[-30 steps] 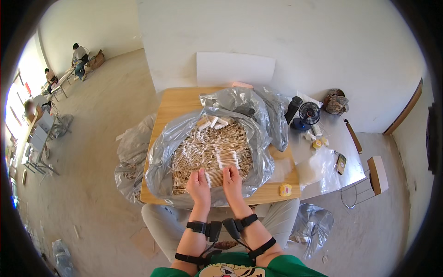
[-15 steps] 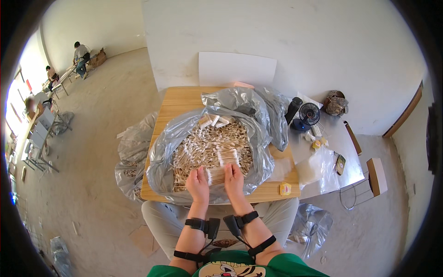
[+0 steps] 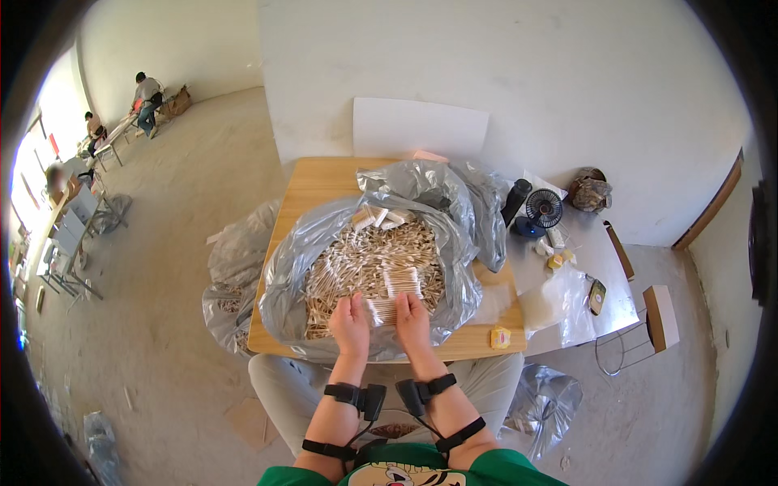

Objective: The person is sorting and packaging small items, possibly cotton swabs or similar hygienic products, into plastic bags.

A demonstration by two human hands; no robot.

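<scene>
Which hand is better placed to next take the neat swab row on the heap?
Probably the right hand: the swab row lies just ahead of it, while the left hand is farther off. Both hold a swab bundle.

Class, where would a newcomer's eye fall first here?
Likely the heap of tan, white-tipped cotton swabs in the shiny grey plastic bag, mid-picture. At its near edge, left hand and right hand hold a neat swab row. Right of the bag, a dark round fan stands out.

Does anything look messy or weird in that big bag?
A bit: tan-stemmed, white-tipped cotton swabs lie jumbled in the crumpled silver-grey plastic bag, so the neat, flat swab row just beyond the right hand looks odd.
</scene>
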